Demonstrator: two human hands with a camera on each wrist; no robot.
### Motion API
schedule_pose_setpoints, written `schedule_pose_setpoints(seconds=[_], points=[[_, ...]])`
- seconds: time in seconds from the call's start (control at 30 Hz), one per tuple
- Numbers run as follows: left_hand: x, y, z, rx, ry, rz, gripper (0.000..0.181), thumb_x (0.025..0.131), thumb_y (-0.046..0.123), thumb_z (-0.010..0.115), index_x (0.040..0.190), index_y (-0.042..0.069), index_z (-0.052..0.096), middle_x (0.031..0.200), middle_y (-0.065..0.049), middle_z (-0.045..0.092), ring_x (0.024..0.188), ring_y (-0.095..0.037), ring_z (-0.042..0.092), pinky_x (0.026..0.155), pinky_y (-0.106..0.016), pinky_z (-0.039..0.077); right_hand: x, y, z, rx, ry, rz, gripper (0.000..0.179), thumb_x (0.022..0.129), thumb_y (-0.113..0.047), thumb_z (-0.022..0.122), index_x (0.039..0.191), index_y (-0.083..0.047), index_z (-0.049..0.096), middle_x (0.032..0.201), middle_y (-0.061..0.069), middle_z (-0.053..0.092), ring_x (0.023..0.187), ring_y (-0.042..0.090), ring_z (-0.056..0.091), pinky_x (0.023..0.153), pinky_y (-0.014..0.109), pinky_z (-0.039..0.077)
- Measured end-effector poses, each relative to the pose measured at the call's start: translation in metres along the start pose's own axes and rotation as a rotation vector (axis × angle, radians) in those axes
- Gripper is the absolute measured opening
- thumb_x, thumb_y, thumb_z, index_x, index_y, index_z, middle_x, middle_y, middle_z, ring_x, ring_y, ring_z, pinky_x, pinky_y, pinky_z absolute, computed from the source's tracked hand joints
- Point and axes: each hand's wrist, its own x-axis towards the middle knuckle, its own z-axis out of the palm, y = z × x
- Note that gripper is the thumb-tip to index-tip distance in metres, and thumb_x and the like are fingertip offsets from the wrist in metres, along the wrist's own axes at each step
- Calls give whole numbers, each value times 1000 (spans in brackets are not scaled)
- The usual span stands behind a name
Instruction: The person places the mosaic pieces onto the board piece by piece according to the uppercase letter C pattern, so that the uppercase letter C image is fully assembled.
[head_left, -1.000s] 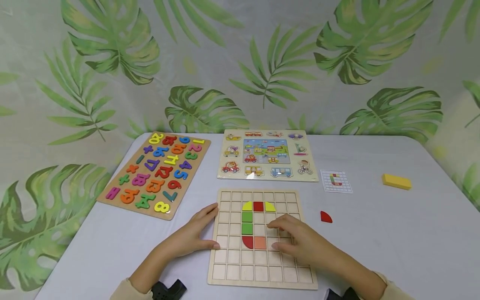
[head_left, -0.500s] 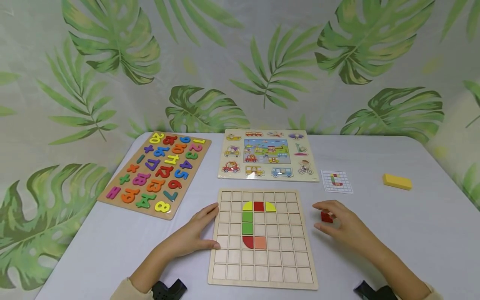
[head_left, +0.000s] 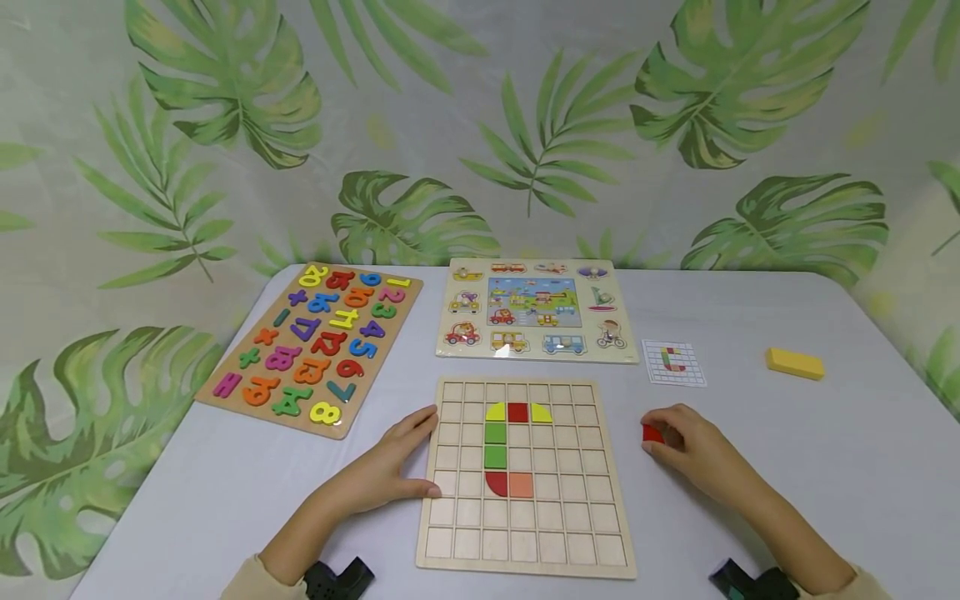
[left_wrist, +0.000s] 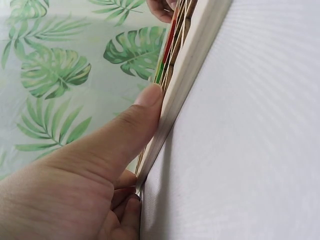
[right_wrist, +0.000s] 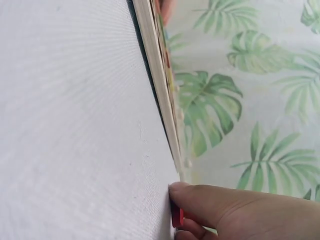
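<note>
A red quarter-circle block (head_left: 652, 434) is pinched between the thumb and fingers of my right hand (head_left: 692, 444), at the table surface right of the board. In the right wrist view, part of this red block (right_wrist: 177, 216) shows under the thumb. My left hand (head_left: 386, 467) rests along the left edge of the wooden grid board (head_left: 525, 546), thumb and fingers spread apart and touching it. In the grid sit yellow quarter blocks (head_left: 496, 412), a red square (head_left: 517, 412), green squares (head_left: 495, 457), a red quarter block (head_left: 497, 483) and a salmon square (head_left: 521, 485).
A card with a printed grid pattern (head_left: 673, 363) lies beyond my right hand. Farther right is a yellow block (head_left: 794, 363). Behind the grid board lies a vehicle picture puzzle (head_left: 536, 312); a number puzzle board (head_left: 311, 350) lies at the left.
My right hand has moved off the grid board to the right, and its fingers have closed on the red quarter-circle block. The left hand stays at the board's edge.
</note>
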Motion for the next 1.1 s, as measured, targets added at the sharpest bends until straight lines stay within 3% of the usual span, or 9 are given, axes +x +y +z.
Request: schedule_pose_setpoints(seconds=[0.3,0.53,0.73,0.9,1.1], points=[[0,0,-1,6,1,11,94,70,43,72,143,8,23,149,-3,13,133,-21,10,104,-44,19,-1,-19,-3,11,41,-34,28,73,-8,74,98,-6,61,82,-4,54,69,8,46,57,21,42],[0,0,0,1,0,8,94,70,43,72,143,8,23,149,-3,13,133,-22,10,104,-44,18,-3,-50,1,65,67,-187,37,70,-1,74,105,-6,62,84,-9,53,68,7,46,55,20,42],[0,0,0,0,-1,-4,94,70,44,72,143,9,24,149,-2,13,133,-21,10,104,-43,18,0,-75,16,137,6,-310,32,74,-7,73,104,-7,62,91,-9,55,70,6,47,57,19,44],[0,0,0,4,3,-4,94,70,45,72,143,9,24,149,-1,13,133,-21,10,104,-44,19,2,-87,33,195,-108,-272,26,79,-16,69,104,-11,61,88,-11,53,72,7,47,59,20,44],[0,-1,0,2,4,5,94,70,45,71,143,9,24,149,-2,13,133,-21,10,104,-43,18,3,-90,49,157,-166,-225,22,80,-23,69,100,-15,62,84,-12,50,72,6,45,59,18,41]])
